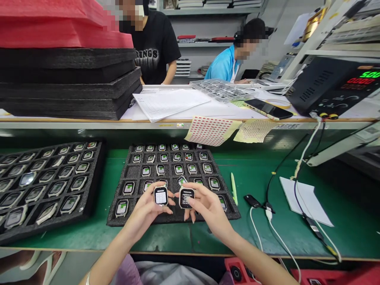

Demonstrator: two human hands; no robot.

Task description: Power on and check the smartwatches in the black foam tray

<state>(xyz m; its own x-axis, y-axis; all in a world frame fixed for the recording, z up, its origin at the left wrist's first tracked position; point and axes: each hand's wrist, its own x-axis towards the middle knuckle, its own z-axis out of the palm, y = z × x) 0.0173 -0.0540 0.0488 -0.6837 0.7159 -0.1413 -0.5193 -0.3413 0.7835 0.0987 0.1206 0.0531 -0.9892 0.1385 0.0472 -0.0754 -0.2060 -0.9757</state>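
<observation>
My left hand (148,206) grips a square smartwatch case (160,196) by its edges; its lit screen shows a white grid. In my right hand (204,202) is a second smartwatch case (186,196), its dark screen carrying lines of white text. The right thumb rests at the lower right of that screen. Both watches face me side by side, a small gap apart. Beneath them lies a black foam tray (175,219) with watches in most of its pockets; my hands hide some of the near ones.
Another foam tray (92,198) of watches sits at left. On the right are a green pen (234,189), a small black device (251,201), cables and white paper (308,202). A shelf above holds stacked foam (68,87), a phone (268,108) and a power supply (329,85). Two people are beyond.
</observation>
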